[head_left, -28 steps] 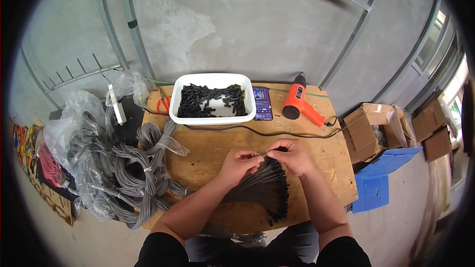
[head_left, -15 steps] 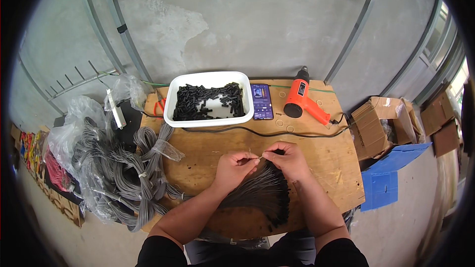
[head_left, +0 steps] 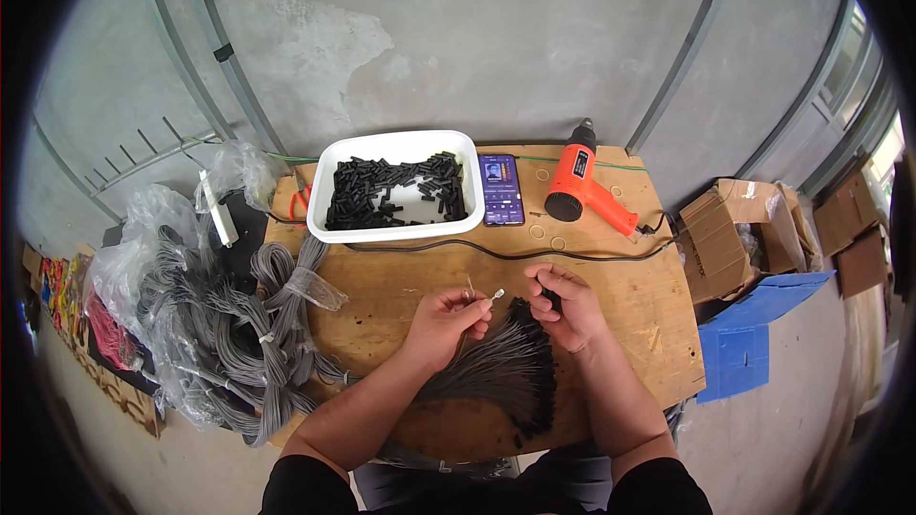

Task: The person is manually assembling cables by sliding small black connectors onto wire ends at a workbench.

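Observation:
Pinched in my left hand (head_left: pixel 444 332) is a thin grey cable, whose small whitish end piece (head_left: pixel 497 294) sticks out past the fingertips. My right hand (head_left: pixel 572 313) is apart from it, to the right, its fingers curled around short black tubing (head_left: pixel 551 298); how many pieces are in there is hidden. Under both hands a fanned bundle of grey cables (head_left: pixel 487 372) lies on the wooden table (head_left: pixel 630 324), with black sleeves (head_left: pixel 544 372) on its right-hand ends. Farther back, a white tub (head_left: pixel 399 233) holds many short black tube pieces (head_left: pixel 382 181).
An orange heat gun (head_left: pixel 587 181) lies at the back right, with a phone (head_left: pixel 502 193) between it and the tub. A black cord (head_left: pixel 496 253) crosses the table. Coiled grey cables (head_left: pixel 239 343) and plastic bags cover the left side. Cardboard boxes (head_left: pixel 711 238) stand right of the table.
My hands have moved apart: the right hand has drawn away to the right and turned, showing black tubing in its fingers. The cable's whitish end now shows beyond my left fingertips.

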The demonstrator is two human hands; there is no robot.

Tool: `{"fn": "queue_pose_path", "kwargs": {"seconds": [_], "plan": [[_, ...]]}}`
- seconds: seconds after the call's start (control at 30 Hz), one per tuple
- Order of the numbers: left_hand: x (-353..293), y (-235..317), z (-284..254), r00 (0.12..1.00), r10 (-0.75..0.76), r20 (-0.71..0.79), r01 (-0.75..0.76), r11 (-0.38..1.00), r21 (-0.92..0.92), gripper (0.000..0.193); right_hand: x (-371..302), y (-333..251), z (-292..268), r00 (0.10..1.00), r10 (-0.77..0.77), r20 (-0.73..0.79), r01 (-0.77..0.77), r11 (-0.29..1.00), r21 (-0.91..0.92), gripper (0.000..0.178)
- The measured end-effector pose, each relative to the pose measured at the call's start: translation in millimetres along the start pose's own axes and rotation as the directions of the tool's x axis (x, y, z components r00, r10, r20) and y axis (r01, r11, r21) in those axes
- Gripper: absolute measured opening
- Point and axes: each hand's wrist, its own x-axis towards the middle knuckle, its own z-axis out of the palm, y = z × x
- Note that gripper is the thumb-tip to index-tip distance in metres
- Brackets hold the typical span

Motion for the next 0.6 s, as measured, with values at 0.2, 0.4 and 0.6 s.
{"fn": "queue_pose_path", "kwargs": {"seconds": [0.2,0.4,0.6], "plan": [[-3.4,1.5,5.6,0.999,0.018,0.043,-0.024,0.992,0.126,0.011,-6.0,13.0,11.3,0.999,-0.042,-0.034,0.032,0.961,-0.273,0.015],[-4.4,1.1,8.2,0.995,0.058,0.077,-0.072,0.98,0.187,0.011,-10.3,19.7,13.2,0.977,-0.194,0.092,0.207,0.73,-0.652,0.008],[-2.3,-0.9,6.5,0.983,0.152,0.107,-0.175,0.949,0.262,0.01,-10.6,19.6,15.4,0.992,-0.115,0.043,0.118,0.805,-0.582,0.011]]}}
